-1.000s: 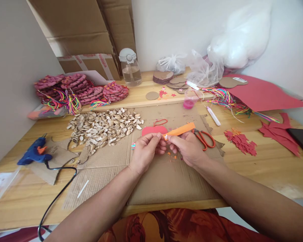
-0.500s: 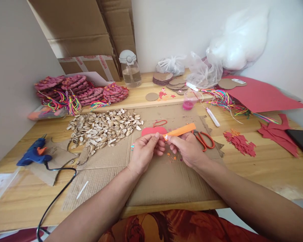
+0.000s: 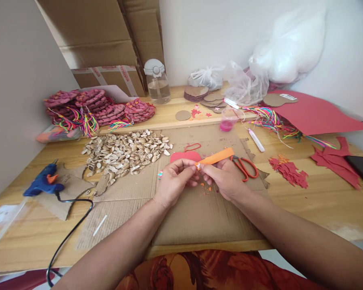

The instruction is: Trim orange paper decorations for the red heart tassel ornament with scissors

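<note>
An orange paper strip (image 3: 219,156) slants up to the right, held in my right hand (image 3: 222,177), whose thumb presses near its lower left end. At that end is a small white star (image 3: 198,165). My left hand (image 3: 180,177) pinches the same end, thumb and forefinger closed by the star. Scissors with orange-red handles (image 3: 245,168) are just right of my right hand; their blades are mostly hidden behind it, and I cannot tell whether the fingers touch them. Behind my left hand lies a red paper shape (image 3: 184,156) with a red cord loop (image 3: 192,147).
Peanut shells (image 3: 127,155) cover the left of the cardboard sheet (image 3: 205,217). A blue glue gun (image 3: 44,181) with a black cable lies far left. Red paper scraps (image 3: 292,173), a white pen-like tube (image 3: 256,140) and a cup of pink liquid (image 3: 226,124) are right. A bottle (image 3: 157,86) stands behind.
My left thumb and fingertips have shifted right and closer over the strip's end and its star. The view has moved slightly.
</note>
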Demonstrator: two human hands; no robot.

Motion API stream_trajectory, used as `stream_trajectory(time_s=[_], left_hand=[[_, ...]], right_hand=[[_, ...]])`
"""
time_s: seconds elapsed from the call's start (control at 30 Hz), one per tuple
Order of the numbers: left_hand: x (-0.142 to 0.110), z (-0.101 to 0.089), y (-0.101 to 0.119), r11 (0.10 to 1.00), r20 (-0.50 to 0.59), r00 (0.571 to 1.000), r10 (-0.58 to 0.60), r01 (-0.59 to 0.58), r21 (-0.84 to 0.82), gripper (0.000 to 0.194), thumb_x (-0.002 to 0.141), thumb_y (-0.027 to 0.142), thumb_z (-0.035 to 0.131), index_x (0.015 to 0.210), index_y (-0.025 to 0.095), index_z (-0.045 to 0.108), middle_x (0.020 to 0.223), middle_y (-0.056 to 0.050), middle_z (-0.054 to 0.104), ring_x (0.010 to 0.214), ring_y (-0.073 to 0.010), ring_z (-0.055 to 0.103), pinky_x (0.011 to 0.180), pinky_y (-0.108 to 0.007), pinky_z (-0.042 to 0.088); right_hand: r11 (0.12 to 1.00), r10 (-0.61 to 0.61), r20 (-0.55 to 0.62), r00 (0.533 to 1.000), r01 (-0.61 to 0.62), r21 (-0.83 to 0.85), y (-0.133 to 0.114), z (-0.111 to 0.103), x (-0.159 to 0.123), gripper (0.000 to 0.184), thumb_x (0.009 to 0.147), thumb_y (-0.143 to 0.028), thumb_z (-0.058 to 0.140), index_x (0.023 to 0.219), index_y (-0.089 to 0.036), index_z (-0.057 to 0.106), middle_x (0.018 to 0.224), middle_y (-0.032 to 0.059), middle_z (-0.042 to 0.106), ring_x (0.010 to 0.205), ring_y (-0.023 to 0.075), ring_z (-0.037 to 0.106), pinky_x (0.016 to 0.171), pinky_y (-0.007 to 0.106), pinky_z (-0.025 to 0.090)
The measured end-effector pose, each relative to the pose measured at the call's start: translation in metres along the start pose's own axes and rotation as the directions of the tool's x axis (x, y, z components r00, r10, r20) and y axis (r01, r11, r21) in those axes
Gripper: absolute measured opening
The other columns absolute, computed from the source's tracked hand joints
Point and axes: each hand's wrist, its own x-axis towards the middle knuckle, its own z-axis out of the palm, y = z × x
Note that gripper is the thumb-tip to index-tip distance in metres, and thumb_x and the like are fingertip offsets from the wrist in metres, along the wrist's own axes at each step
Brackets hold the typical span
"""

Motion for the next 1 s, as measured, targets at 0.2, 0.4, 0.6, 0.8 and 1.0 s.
stream_trajectory(time_s=[0.2,0.4,0.6,0.8,1.0], left_hand=[[-0.0004,0.0008,0.0014,1.0,0.024,1.0,-0.008,0.007,0.027,0.023,0.077,0.032,0.069,0.086,0.013,0.061,0.072,-0.004,0.066,0.064,-0.0111,0.062,0.056,-0.02,0.051],[-0.0001,0.0014,0.0042,0.998,0.01,1.0,-0.009,0.009,0.068,0.023,0.078,0.033,0.068,0.083,0.012,0.061,0.069,-0.004,0.066,0.06,-0.01,0.061,0.054,-0.019,0.049],[-0.0005,0.0023,0.0074,0.996,0.0,0.999,-0.033,0.033,0.082,0.022,0.076,0.032,0.068,0.079,0.012,0.06,0.068,-0.004,0.065,0.06,-0.0102,0.06,0.054,-0.019,0.049],[-0.0013,0.0026,0.0077,0.996,0.014,0.999,-0.043,0.042,0.074,0.022,0.076,0.032,0.069,0.081,0.012,0.06,0.069,-0.004,0.065,0.061,-0.0112,0.06,0.055,-0.02,0.049],[-0.0011,0.003,0.0074,0.995,0.01,0.999,-0.047,0.046,0.093,0.021,0.076,0.032,0.068,0.079,0.012,0.06,0.068,-0.004,0.065,0.061,-0.0111,0.06,0.054,-0.02,0.048]], right_hand=[[1.0,0.006,0.012,1.0,-0.006,-0.025,-0.0017,0.0008,-0.0007,0.009,0.074,-0.02,0.059,0.068,-0.014,0.06,0.053,-0.0034,0.054,0.045,0.0072,0.044,0.042,0.02,0.034],[0.998,0.025,0.028,0.999,-0.023,-0.055,-0.0036,0.0,-0.003,0.013,0.073,-0.025,0.061,0.066,-0.014,0.06,0.052,-0.0028,0.054,0.045,0.0076,0.045,0.042,0.02,0.033],[0.999,0.023,0.024,0.999,-0.022,-0.04,-0.0072,0.0028,-0.0035,0.012,0.071,-0.025,0.062,0.066,-0.014,0.059,0.052,-0.0034,0.055,0.044,0.0067,0.045,0.041,0.02,0.034],[0.999,0.007,0.015,1.0,-0.006,-0.037,-0.0093,0.0036,-0.0034,0.009,0.07,-0.022,0.06,0.065,-0.015,0.06,0.052,-0.0036,0.055,0.044,0.0065,0.045,0.041,0.019,0.035],[0.999,0.026,0.018,1.0,-0.025,-0.048,-0.0086,0.0019,-0.0037,0.012,0.071,-0.024,0.062,0.064,-0.014,0.059,0.051,-0.0034,0.054,0.044,0.0068,0.045,0.041,0.019,0.035]])
